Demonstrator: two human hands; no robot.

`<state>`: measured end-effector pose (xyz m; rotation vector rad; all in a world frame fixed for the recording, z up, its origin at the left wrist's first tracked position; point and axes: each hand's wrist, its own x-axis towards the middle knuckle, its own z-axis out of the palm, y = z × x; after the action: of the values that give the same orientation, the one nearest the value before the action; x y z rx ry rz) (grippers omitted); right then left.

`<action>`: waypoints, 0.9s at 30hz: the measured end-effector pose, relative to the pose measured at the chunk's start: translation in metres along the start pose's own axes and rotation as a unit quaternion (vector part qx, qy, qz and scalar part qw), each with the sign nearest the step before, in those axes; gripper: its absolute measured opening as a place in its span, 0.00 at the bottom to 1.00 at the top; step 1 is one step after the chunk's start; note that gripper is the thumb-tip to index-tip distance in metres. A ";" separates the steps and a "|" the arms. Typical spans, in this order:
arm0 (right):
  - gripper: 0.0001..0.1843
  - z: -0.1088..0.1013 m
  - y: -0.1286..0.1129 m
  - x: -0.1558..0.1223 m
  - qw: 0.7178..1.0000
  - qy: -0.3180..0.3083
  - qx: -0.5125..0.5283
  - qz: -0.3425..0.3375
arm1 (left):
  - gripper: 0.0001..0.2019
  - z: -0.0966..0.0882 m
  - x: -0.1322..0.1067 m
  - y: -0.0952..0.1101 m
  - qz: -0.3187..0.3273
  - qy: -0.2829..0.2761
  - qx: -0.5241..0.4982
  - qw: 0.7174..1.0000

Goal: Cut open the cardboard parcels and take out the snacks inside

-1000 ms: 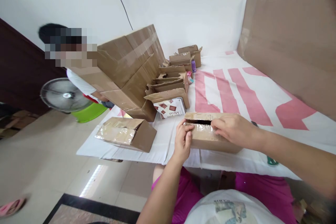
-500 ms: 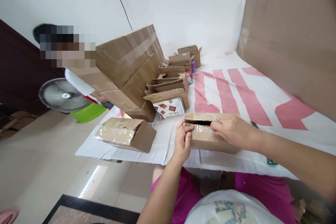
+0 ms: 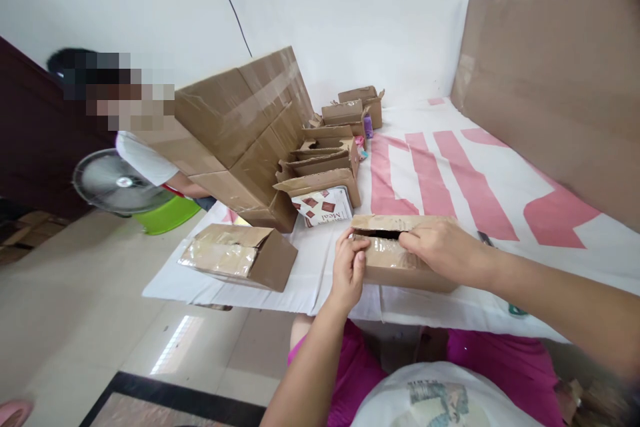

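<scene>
A small cardboard box [image 3: 395,267] lies on the white and pink table cover [image 3: 450,173] in front of me, its top flaps nearly shut with a dark slit between them. My left hand [image 3: 349,270] pinches the box's left end, fingers curled on the taped flap. My right hand [image 3: 443,247] lies over the top flap, fingers pressing down on the clear tape there.
A taped box [image 3: 240,255] sits at the table's left edge. Several open boxes [image 3: 325,167], one with a printed packet [image 3: 324,205], line up behind. A large carton [image 3: 235,127] is carried by a person [image 3: 145,157]. A cardboard sheet [image 3: 555,73] leans on the right; a fan [image 3: 113,181] stands on the floor.
My hands have hardly moved on the box. The person behind the large carton has shifted a little to the left.
</scene>
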<state>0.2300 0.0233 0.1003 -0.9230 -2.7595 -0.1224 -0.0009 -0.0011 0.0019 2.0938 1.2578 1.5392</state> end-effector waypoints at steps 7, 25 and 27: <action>0.05 0.006 -0.005 0.002 0.999 0.047 -0.014 0.023 | 0.13 -0.001 0.001 0.001 0.000 -0.005 0.004 1.000; 0.03 -0.003 -0.020 0.008 0.993 -0.021 -0.044 0.109 | 0.13 -0.002 0.001 0.002 0.012 -0.008 0.007 1.000; 0.02 -0.005 -0.023 0.009 0.992 -0.039 -0.042 0.110 | 0.12 -0.001 0.001 0.002 0.010 -0.006 0.011 1.000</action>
<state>0.2099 0.0094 0.1076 -1.2736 -2.7169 -0.1690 -0.0009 -0.0020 0.0041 2.1315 1.2596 1.5255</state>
